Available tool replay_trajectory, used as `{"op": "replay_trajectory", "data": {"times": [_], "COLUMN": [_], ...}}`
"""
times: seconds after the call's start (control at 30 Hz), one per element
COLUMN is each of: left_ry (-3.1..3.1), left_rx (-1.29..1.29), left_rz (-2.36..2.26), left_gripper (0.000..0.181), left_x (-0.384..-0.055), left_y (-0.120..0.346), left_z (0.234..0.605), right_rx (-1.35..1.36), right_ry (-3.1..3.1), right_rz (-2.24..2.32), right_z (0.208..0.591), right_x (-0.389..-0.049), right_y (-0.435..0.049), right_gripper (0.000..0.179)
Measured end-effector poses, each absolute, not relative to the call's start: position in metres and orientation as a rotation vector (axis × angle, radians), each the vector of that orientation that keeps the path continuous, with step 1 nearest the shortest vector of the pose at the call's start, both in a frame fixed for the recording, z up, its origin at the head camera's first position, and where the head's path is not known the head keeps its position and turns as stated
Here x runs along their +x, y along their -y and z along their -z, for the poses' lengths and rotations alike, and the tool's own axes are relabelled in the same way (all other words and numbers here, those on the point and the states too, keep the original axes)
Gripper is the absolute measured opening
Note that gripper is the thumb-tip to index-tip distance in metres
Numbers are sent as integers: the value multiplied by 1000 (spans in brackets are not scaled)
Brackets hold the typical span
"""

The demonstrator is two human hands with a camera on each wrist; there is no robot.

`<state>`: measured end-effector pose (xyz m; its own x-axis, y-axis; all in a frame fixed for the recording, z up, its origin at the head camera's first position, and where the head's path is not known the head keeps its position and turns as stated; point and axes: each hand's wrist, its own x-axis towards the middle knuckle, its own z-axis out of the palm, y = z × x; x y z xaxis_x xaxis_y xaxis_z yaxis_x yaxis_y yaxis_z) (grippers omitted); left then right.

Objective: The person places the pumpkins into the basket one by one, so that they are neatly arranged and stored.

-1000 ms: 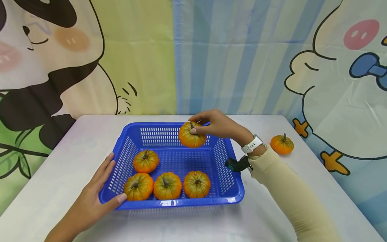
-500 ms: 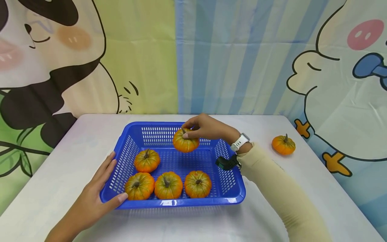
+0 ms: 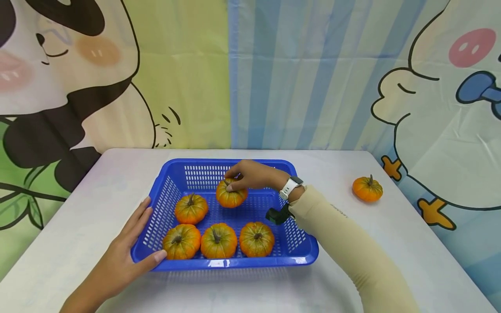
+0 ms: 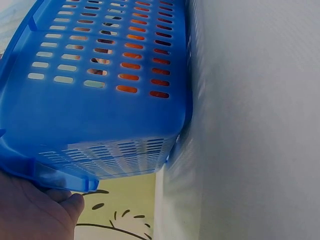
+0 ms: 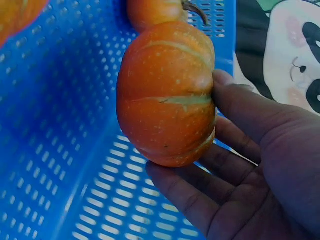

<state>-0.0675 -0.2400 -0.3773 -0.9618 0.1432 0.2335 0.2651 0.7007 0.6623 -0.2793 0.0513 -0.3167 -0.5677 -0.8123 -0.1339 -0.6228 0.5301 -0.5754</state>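
My right hand holds a small orange pumpkin by its top, above the floor of a blue plastic basket. In the right wrist view, thumb and fingers grip this pumpkin from one side, the basket's slotted wall behind it. Several more pumpkins sit in the basket: a front row, with the right one nearest that corner, and another pumpkin behind at left. My left hand rests with straight fingers along the basket's left rim, thumb on the front corner.
One pumpkin lies on the white table to the right of the basket. Behind the table hangs a cloth backdrop printed with cartoon animals. A dark strap device sticks out under the right wrist, over the basket.
My right hand has carried its pumpkin left and lower, from near the basket's back right toward its middle. The left hand stays at the rim, and the other pumpkins have not moved.
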Motion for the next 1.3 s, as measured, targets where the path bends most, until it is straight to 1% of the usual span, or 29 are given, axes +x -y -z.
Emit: {"op": "replay_trajectory", "data": {"times": [0.33,0.83,1.13,1.3], "left_ry": [2743,2722,2740,2745], "left_rx": [-333,-346,-330,-322], "left_rz": [1115,1110,1092,1083], "left_gripper": [94,94,95,95], "left_x": [-67,-67,-67,-67], "left_y": [239,239,240,239], "left_z": [376,377,377,377], "right_rx": [-1173,-1138,-1070,-1050], "right_ry": [-2376,-2374,-2376,-2325], "right_rz": [531,513,486,567], "right_z": [328,333,336,338], "right_x": [-277,-276,-277,-276], "right_y": [-43,-43,-45,-46], "right_gripper": [35,38,35,35]}}
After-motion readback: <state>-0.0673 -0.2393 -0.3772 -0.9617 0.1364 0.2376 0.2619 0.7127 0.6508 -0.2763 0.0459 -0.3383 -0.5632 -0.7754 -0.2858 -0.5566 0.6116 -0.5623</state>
